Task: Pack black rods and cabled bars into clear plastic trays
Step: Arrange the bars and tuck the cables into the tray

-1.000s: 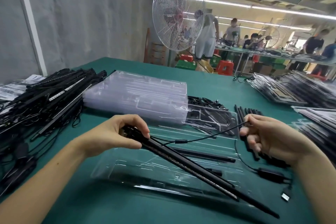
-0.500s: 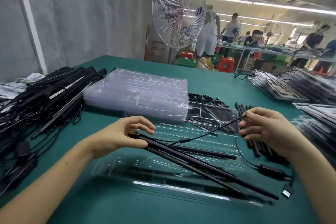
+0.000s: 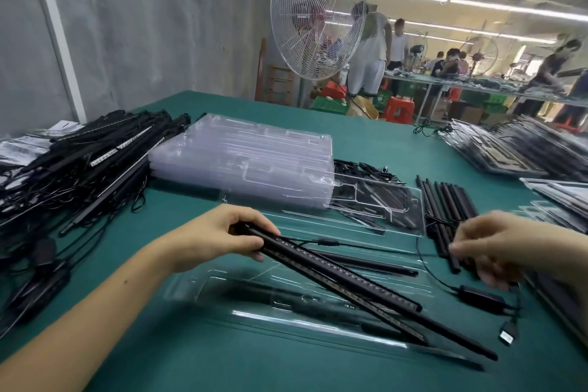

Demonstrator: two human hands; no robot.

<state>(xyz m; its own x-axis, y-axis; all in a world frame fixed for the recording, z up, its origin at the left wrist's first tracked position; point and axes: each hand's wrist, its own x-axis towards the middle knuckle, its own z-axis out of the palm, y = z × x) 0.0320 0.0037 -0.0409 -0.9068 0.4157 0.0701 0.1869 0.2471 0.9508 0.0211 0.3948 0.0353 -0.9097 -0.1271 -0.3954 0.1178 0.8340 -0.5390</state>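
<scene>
Your left hand [image 3: 219, 237] clasps the cabled bars [image 3: 334, 277] above the clear tray [image 3: 286, 318]. I cannot tell what your blurred right hand [image 3: 499, 248] holds. Next, seat them in its channels.

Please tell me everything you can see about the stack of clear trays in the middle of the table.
The stack of clear trays holds several thin moulded plastic sheets, clear with a faint violet tint, with long channels pressed in. It lies flat on the green table, beyond the left hand. The pile of cabled bars lies by its left edge. No hand touches it.
</scene>
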